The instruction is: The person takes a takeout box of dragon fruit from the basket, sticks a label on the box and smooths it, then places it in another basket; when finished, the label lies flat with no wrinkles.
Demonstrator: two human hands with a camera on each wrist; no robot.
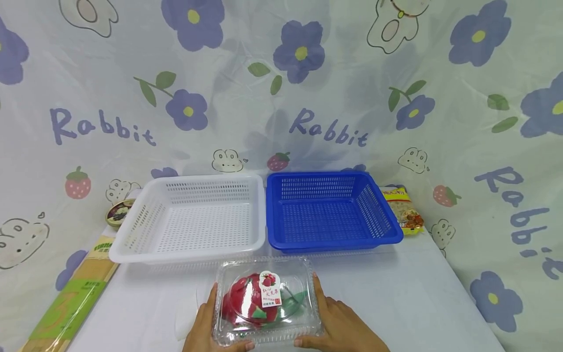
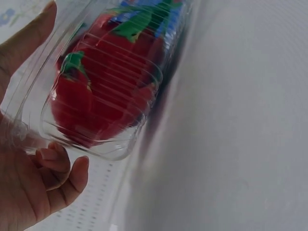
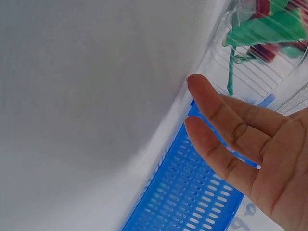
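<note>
A clear plastic clamshell box [image 1: 268, 336] is held level between both hands near the front of the table, just before the two baskets. Inside lies a red dragon fruit [image 1: 242, 298] with green tips; a white label [image 1: 270, 292] sticks to the lid. My left hand [image 1: 200, 325] grips the box's left side, its thumb along the near edge. On the opposite side, my right hand [image 1: 343, 325] holds the box, thumb likewise at the near edge. In the left wrist view two fingers [image 2: 72, 180] curl below the box. The right wrist view shows fingers [image 3: 216, 115] extended beside it.
A white basket [image 1: 189, 256] and a blue basket [image 1: 334, 244] stand side by side at the back of the white table [image 1: 396, 303]. At left lie a long green-and-tan pack [image 1: 75, 298] and a round tin [image 1: 116, 213]. A yellow food bag [image 1: 402, 212] lies right of the blue basket.
</note>
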